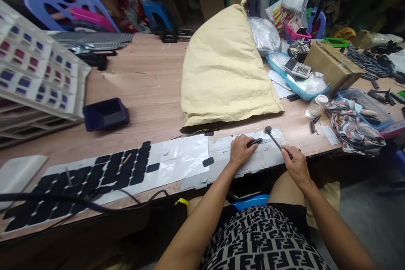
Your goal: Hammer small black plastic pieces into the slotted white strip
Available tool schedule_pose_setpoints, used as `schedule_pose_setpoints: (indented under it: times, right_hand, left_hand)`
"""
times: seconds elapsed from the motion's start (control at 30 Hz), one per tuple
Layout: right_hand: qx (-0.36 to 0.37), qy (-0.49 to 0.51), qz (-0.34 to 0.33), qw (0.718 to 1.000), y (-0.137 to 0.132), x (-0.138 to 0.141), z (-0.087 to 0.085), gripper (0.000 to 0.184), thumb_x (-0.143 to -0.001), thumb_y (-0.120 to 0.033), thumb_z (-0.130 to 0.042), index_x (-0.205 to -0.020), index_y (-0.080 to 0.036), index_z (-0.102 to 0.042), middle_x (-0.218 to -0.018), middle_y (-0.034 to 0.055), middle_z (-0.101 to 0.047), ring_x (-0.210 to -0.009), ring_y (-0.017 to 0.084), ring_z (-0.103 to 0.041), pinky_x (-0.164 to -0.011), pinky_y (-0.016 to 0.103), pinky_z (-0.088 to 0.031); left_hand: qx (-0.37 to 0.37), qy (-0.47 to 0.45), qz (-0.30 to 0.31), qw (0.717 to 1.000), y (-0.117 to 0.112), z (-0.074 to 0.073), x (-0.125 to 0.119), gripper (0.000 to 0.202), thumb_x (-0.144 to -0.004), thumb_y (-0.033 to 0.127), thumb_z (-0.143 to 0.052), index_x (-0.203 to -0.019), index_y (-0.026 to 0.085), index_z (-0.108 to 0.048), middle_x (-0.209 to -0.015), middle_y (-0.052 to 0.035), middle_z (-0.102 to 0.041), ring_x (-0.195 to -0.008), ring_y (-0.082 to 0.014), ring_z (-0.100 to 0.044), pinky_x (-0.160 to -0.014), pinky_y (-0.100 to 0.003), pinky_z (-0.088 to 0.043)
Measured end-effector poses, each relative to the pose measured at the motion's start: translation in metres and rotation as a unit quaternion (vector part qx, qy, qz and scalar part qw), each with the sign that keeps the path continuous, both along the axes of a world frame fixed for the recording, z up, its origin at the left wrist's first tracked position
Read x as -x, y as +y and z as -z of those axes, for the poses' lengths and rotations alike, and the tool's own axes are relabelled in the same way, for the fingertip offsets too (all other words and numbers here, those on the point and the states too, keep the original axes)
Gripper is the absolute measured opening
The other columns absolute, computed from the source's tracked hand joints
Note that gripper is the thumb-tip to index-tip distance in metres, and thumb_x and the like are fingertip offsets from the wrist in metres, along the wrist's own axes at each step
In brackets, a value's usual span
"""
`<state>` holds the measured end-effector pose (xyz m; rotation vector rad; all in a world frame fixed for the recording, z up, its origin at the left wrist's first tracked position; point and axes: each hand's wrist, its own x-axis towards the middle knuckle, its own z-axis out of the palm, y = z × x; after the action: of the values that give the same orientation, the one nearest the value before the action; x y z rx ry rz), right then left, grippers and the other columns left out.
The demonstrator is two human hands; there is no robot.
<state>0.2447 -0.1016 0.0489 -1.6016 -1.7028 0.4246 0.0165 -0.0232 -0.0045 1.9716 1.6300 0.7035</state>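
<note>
My left hand [242, 149] rests on a whitish board [218, 173] along the table's front edge. Its fingers are closed on a small, narrow black piece [255, 142] that points right. In my right hand [294, 161], held over the same board, is a small hammer [274, 137] with a thin metal handle and a dark rounded head. The hammer's head is just right of and beyond the black piece; contact with the board is unclear. Left of the board, flat black rounded pieces [123, 162] lie in rows on a white sheet [180, 158], with a few single ones nearby.
A big yellowish sack [228, 67] stands just beyond the board. At right are a clear jar [317, 106], crumpled patterned cloth [354, 128], blue trays [308, 86] and a calculator [297, 68]. A purple bin [106, 114] and white crate [41, 63] stand left. A black cable [79, 204] crosses the front left.
</note>
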Motion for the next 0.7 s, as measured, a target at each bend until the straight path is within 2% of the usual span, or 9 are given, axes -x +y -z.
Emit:
schedule_pose_setpoints:
  times: [0.07, 0.27, 0.43, 0.53, 0.7]
  right_hand:
    - [-0.003, 0.004, -0.011, 1.000, -0.006, 0.008, -0.003, 0.029, -0.099, -0.039, -0.053, -0.109, -0.022, -0.075, -0.099, 0.0076, -0.075, -0.092, 0.021, -0.071, -0.086, 0.034, -0.056]
    - [0.000, -0.041, -0.021, 0.999, -0.005, 0.014, 0.003, 0.031, -0.099, -0.040, -0.051, -0.105, -0.022, -0.076, -0.092, 0.0080, -0.075, -0.088, 0.022, -0.071, -0.084, 0.036, -0.057]
    - [-0.014, -0.042, -0.044, 0.998, -0.007, 0.023, -0.005, 0.028, -0.100, -0.035, -0.052, -0.110, -0.022, -0.075, -0.097, 0.0078, -0.075, -0.090, 0.021, -0.071, -0.086, 0.033, -0.056]
    - [0.003, -0.060, -0.063, 0.996, -0.009, 0.027, -0.004, 0.027, -0.099, -0.034, -0.052, -0.109, -0.022, -0.075, -0.093, 0.0071, -0.075, -0.086, 0.020, -0.071, -0.082, 0.032, -0.056]
    - [-0.015, -0.081, -0.041, 0.996, 0.006, 0.008, 0.005, 0.029, -0.100, -0.036, -0.052, -0.109, -0.022, -0.075, -0.096, 0.0071, -0.075, -0.089, 0.020, -0.070, -0.083, 0.032, -0.055]
  left_hand:
    - [0.000, -0.007, -0.004, 1.000, -0.001, -0.001, -0.001, 0.021, -0.089, 0.037, -0.069, -0.107, 0.028, -0.077, -0.096, -0.0045, -0.066, -0.100, -0.0246, -0.058, -0.089, -0.038, -0.040]
    - [0.018, -0.027, -0.013, 0.999, 0.000, -0.003, -0.003, 0.019, -0.088, 0.036, -0.071, -0.105, 0.029, -0.077, -0.098, -0.0034, -0.066, -0.103, -0.0240, -0.058, -0.091, -0.038, -0.040]
    - [0.024, -0.033, -0.013, 0.999, 0.001, -0.007, -0.003, 0.017, -0.088, 0.034, -0.073, -0.104, 0.029, -0.077, -0.098, -0.0029, -0.066, -0.104, -0.0235, -0.057, -0.092, -0.038, -0.040]
    - [0.035, -0.032, -0.019, 0.999, 0.000, -0.010, -0.003, 0.013, -0.087, 0.033, -0.074, -0.098, 0.028, -0.077, -0.096, -0.0026, -0.065, -0.101, -0.0231, -0.057, -0.092, -0.038, -0.040]
    - [0.024, -0.047, -0.012, 0.999, 0.001, -0.007, -0.004, 0.016, -0.086, 0.033, -0.074, -0.101, 0.028, -0.077, -0.096, -0.0026, -0.066, -0.101, -0.0234, -0.058, -0.093, -0.039, -0.041]
